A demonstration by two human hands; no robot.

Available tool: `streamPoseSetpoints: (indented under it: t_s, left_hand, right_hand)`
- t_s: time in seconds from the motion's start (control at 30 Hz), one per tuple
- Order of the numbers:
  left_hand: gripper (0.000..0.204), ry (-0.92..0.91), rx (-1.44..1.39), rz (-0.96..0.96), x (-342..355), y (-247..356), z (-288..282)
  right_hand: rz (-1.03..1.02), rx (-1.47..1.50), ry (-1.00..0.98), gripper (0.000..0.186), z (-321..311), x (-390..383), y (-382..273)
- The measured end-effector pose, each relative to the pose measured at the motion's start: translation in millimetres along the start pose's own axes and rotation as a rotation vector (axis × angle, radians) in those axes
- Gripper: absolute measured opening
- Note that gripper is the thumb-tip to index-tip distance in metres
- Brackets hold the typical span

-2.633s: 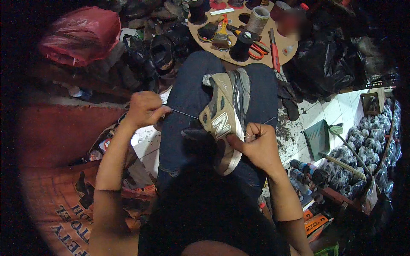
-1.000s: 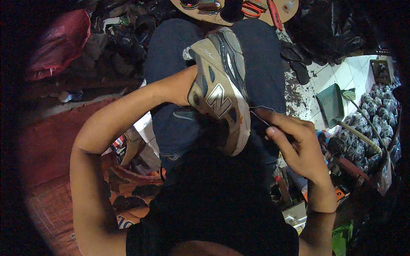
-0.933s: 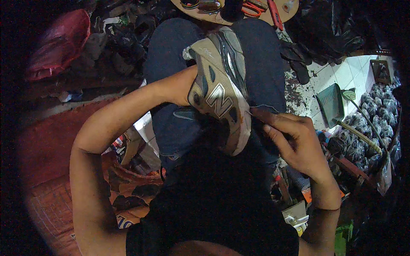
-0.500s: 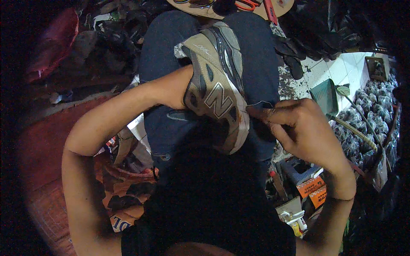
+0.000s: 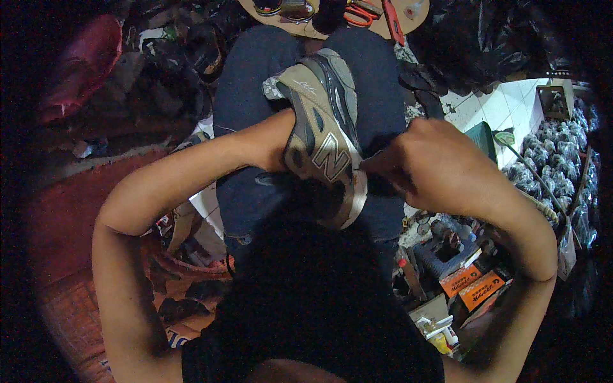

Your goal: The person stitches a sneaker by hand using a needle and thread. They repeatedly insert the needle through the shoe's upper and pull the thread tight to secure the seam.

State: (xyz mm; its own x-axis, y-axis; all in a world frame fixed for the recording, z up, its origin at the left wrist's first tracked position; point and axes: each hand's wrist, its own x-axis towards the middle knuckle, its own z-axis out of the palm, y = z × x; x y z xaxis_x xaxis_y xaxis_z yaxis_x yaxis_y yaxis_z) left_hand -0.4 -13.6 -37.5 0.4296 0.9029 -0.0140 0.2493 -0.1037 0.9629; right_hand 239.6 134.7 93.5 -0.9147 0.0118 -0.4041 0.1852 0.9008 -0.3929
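A tan and grey sneaker [image 5: 313,102] with a large light emblem lies tilted sideways over my knees in dark jeans [image 5: 373,76]. My left hand [image 5: 268,147] is pushed into the shoe's opening, its fingers hidden inside. At the shoe's right edge, by the white midsole [image 5: 357,195], my right hand [image 5: 421,166] is curled, fingertips pinched against the seam; whatever they hold is too small and shadowed to name.
A round board [image 5: 370,29] holds orange-handled scissors [image 5: 357,16] beyond my knees. Black bags [image 5: 472,38] fill the back. At right are a green dustpan [image 5: 482,140], wrapped bundles [image 5: 562,153] and orange boxes [image 5: 479,287]; a red bag [image 5: 83,70] is upper left.
My left hand went from pulling a thread out sideways to inside the shoe. My right hand, earlier with a thin needle-like tool, has swung upward and inward, wrist more bent.
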Motion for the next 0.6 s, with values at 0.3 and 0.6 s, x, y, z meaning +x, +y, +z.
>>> streamPoseSetpoints:
  t_s: [0.3,0.6]
  left_hand:
    - [0.065,0.084,-0.146,-0.095,-5.6,-12.6,4.0]
    - [0.048,0.039,0.052,-0.116,8.2,-11.1,12.1]
  right_hand:
    - [-0.038,0.344,0.104,0.02,12.0,-3.6,5.7]
    - [0.003,0.07,-0.051,0.022,0.3,9.6,-11.0]
